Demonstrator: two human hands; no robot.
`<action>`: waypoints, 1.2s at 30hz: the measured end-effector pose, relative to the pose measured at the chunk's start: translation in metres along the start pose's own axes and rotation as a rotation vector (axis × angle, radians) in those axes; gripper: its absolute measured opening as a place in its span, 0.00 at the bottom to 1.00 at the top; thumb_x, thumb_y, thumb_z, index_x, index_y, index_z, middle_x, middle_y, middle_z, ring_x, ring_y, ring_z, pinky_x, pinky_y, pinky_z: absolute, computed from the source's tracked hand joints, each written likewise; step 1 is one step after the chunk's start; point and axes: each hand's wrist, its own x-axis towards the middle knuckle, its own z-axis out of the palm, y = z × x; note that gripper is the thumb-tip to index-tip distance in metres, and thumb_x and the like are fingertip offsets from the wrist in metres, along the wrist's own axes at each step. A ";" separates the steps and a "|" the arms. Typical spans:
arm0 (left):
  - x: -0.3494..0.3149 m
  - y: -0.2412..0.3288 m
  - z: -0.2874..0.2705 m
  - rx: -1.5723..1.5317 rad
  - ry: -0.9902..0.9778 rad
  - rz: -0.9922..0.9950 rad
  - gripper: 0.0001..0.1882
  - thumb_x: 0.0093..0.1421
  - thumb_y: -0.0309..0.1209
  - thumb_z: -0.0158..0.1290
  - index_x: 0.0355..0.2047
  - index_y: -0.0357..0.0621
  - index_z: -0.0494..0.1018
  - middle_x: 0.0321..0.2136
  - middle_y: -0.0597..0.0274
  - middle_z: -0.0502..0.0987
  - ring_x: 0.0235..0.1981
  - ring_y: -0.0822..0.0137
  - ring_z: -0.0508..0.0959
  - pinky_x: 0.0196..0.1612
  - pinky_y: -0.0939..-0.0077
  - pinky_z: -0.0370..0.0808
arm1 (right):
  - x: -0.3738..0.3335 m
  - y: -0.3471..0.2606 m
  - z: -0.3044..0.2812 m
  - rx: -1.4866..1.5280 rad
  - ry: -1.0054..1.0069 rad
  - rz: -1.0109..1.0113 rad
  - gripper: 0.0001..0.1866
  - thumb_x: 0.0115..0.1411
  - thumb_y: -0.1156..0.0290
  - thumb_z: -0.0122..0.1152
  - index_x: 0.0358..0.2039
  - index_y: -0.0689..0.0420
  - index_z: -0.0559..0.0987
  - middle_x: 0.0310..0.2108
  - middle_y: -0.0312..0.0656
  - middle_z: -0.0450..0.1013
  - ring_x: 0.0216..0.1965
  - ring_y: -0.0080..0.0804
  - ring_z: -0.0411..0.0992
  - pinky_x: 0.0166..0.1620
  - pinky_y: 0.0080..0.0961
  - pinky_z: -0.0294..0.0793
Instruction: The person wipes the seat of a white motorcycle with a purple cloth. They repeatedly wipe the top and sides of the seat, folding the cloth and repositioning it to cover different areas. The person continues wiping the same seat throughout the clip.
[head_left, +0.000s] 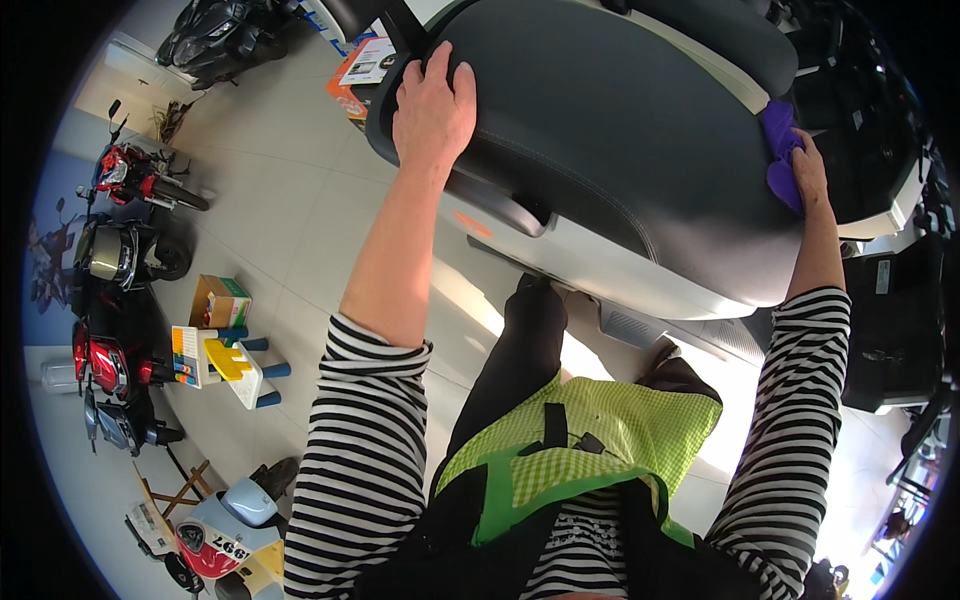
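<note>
A wide black scooter seat (590,110) with a stitched seam stretches across the view in front of me. My left hand (435,112) lies palm down on the left end of the seat, its fingers spread and holding nothing. At the right end, my right hand (812,170) grips a purple cloth (781,150), pressed against the seat's far right edge. Part of the cloth is hidden under the fingers. Below the seat runs a pale side panel (620,262) with a dark grab handle (505,205) near its left.
An orange and white box (362,80) sits beyond the seat's left end. Several parked motorbikes, one of them red (140,180), line the left side. Nearer stand a small white and yellow chair (235,365) and a cardboard box (218,302). Dark vehicle parts (890,320) rise at the right.
</note>
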 end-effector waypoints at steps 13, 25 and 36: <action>0.001 0.001 0.000 0.002 0.019 0.012 0.28 0.67 0.50 0.39 0.64 0.58 0.64 0.63 0.50 0.64 0.61 0.49 0.67 0.58 0.55 0.70 | -0.015 -0.020 -0.001 -0.172 0.100 0.148 0.31 0.55 0.58 0.44 0.62 0.36 0.70 0.57 0.48 0.72 0.59 0.51 0.69 0.62 0.40 0.64; 0.001 0.004 -0.003 0.009 -0.013 -0.007 0.28 0.68 0.49 0.39 0.66 0.58 0.62 0.64 0.52 0.61 0.63 0.51 0.65 0.60 0.56 0.69 | -0.022 -0.025 -0.005 -0.068 0.108 0.090 0.29 0.55 0.58 0.47 0.60 0.34 0.72 0.56 0.50 0.73 0.57 0.49 0.71 0.61 0.38 0.65; 0.001 0.002 0.000 0.037 0.004 0.028 0.28 0.69 0.49 0.36 0.66 0.57 0.62 0.64 0.45 0.62 0.62 0.47 0.66 0.59 0.54 0.69 | -0.037 -0.061 0.005 -0.025 -0.018 -0.138 0.28 0.57 0.48 0.55 0.58 0.41 0.74 0.55 0.50 0.72 0.59 0.47 0.68 0.62 0.36 0.62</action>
